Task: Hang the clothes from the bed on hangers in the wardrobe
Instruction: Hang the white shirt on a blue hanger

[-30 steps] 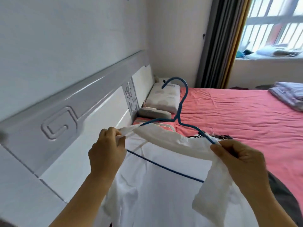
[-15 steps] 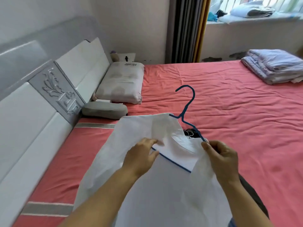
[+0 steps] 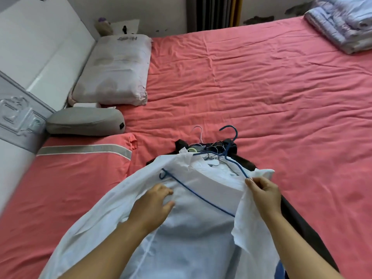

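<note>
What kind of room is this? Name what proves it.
A bedroom, most likely: a bed with a pink sheet, a pillow against a white headboard, and a folded quilt near the curtains.

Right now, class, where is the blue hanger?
In the head view the blue hanger lies low at centre inside the white shirt on the red bed, between the left hand and the right hand.

A wide bed (image 3: 251, 77) in a wrinkled coral sheet fills the room, its pale carved headboard (image 3: 26, 81) at left; dark curtains (image 3: 211, 13) hang against the far wall (image 3: 161, 11).
</note>
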The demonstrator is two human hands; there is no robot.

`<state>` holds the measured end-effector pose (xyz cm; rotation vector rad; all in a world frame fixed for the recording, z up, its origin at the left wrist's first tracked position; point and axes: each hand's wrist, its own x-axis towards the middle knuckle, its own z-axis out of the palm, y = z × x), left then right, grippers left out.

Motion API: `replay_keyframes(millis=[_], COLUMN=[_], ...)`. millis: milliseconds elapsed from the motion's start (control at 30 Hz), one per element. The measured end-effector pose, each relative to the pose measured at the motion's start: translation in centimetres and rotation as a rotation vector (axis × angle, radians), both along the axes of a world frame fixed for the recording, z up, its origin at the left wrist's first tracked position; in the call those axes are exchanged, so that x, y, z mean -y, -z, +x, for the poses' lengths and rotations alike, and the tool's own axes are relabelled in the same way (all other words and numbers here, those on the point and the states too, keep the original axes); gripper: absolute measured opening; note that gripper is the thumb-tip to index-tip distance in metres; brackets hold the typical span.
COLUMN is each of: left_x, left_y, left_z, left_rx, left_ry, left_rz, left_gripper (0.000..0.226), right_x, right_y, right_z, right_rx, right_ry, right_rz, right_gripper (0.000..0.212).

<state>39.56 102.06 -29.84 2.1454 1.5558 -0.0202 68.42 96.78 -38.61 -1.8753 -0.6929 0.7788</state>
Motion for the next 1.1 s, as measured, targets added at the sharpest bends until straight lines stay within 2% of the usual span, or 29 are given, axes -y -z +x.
replay_keyframes(millis=[167, 300, 367, 467, 500, 600, 667, 733, 767, 867, 933, 1000, 1100], left_x=[-2.3, -4.2, -4.8, -5.4, -5.6, -5.2, -4.1, -2.4, -1.5, 0.1, 0.7, 1.1, 1.9], left_y=[3.3, 5.7, 6.7, 7.9, 8.0, 7.0, 5.2, 4.5, 4.6, 5.6, 5.8, 5.3, 3.6], left_z=[-0.8, -2.1, -2.8, -3.6, -3.7, -2.8, -1.0, 0.6, 1.3, 1.2, 0.2, -0.9, -2.0], left_rx=[-0.08, -0.191, -0.275, -0.425, -0.384, -0.014, 0.108, 0.116, 0.079, -0.176, -0.273, -0.273, -0.232], left_ry=[-0.063, -0.148, -0.178, -0.144, -0.155, -0.142, 0.024, 0.218, 0.273, 0.276, 0.295, 0.295, 0.246], left_rz=[-0.017, -0.035, -0.107, -0.141, -0.089, 0.144, 0.252, 0.284, 0.209, -0.138, -0.328, -0.379, -0.31], left_gripper=[0.036, 0.036, 0.036, 0.041, 0.041, 0.035, 0.043, 0.048, 0.048, 0.042, 0.042, 0.044, 0.045], right_x=[-0.4, 0.2, 1.1, 2.2, 2.5, 3.6, 4.5, 5.0, 5.2, 5.5, 5.6, 5.8, 6.1], right_y=[3.3, 4.2, 4.2, 4.2, 4.1, 4.7, 5.4, 5.7, 5.6, 4.4, 3.2, 2.2, 0.8], right_z=[1.0, 1.4, 1.2, 0.1, -0.6, -3.1, -4.7, -5.6, -5.9, -6.1, -6.1, -6.2, -6.7], right_rx=[-0.056, 0.045, 0.177, 0.418, 0.455, 0.542, 0.579, 0.536, 0.512, 0.478, 0.469, 0.458, 0.451], right_ry=[-0.01, -0.119, -0.151, -0.244, -0.312, -0.534, -0.578, -0.561, -0.545, -0.513, -0.491, -0.481, -0.485], right_rz=[-0.188, -0.272, -0.234, -0.017, 0.048, 0.094, 0.059, 0.013, 0.0, 0.004, 0.01, 0.003, 0.016], right_gripper=[0.012, 0.015, 0.016, 0.018, 0.019, 0.019, 0.02, 0.021, 0.021, 0.024, 0.025, 0.024, 0.023])
